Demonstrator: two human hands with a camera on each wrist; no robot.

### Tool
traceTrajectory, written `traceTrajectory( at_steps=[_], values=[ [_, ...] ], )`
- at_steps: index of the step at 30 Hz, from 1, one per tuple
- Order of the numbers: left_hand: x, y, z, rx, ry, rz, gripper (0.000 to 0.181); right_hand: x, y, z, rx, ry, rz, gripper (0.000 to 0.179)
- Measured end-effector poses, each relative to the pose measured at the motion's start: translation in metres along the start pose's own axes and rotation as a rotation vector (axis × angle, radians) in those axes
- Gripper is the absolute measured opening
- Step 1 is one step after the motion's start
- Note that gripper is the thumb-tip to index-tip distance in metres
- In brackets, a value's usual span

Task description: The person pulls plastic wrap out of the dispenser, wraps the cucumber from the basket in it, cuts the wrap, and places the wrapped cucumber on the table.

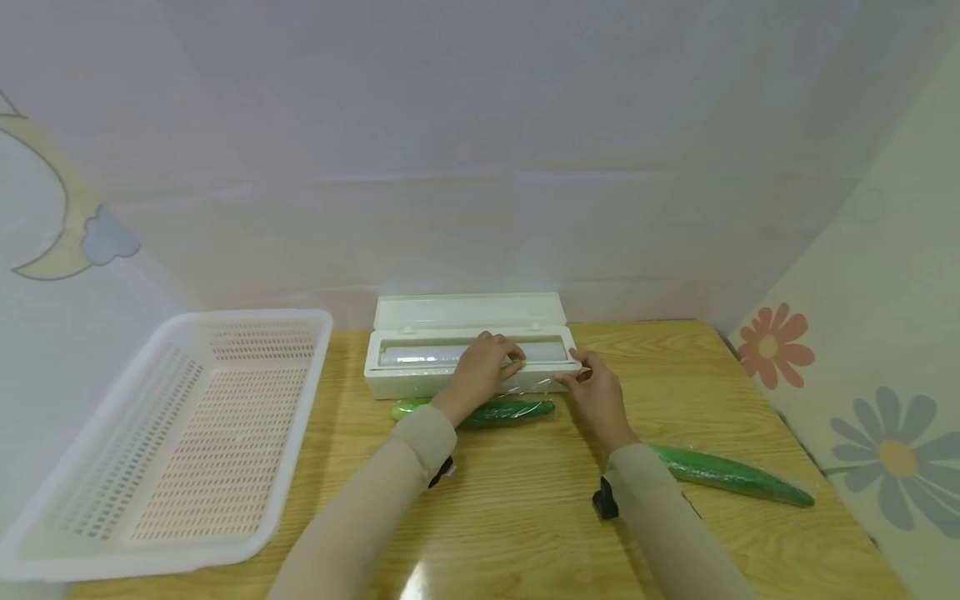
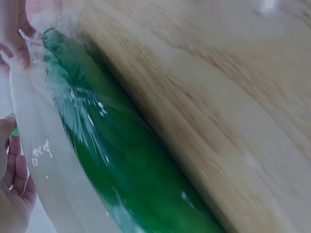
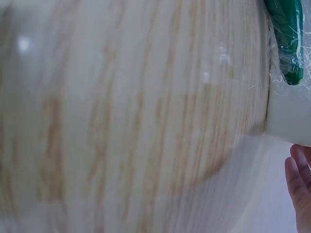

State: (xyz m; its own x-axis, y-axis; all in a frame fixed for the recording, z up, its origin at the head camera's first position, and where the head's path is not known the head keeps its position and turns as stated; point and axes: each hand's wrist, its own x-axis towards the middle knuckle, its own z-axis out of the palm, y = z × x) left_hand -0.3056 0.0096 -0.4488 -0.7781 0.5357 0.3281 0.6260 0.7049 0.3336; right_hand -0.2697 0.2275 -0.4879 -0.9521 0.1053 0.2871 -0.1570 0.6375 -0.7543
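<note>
A white cling film dispenser box stands at the table's back with its lid raised and a film roll inside. My left hand reaches over the box's front, pinching a small green slider cutter on its front edge. My right hand grips the box's right front corner, thumb against the front. Clear cling film hangs from the box over a green cucumber lying just before it. My left wrist hides part of this cucumber. The right wrist view shows only fingers at the box's end.
A second cucumber, with a glossy film-like wrap, lies at the right beside my right forearm. A large white plastic basket stands at the left. The wooden table meets a cloth-covered wall behind the box.
</note>
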Motion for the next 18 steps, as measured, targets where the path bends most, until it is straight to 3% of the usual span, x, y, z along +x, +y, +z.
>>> traceTrajectory(
  at_steps=[18],
  values=[
    [-0.026, -0.031, -0.022, -0.036, 0.006, -0.032, 0.017, 0.000, 0.000, 0.002, 0.005, 0.002, 0.026, 0.053]
  ],
)
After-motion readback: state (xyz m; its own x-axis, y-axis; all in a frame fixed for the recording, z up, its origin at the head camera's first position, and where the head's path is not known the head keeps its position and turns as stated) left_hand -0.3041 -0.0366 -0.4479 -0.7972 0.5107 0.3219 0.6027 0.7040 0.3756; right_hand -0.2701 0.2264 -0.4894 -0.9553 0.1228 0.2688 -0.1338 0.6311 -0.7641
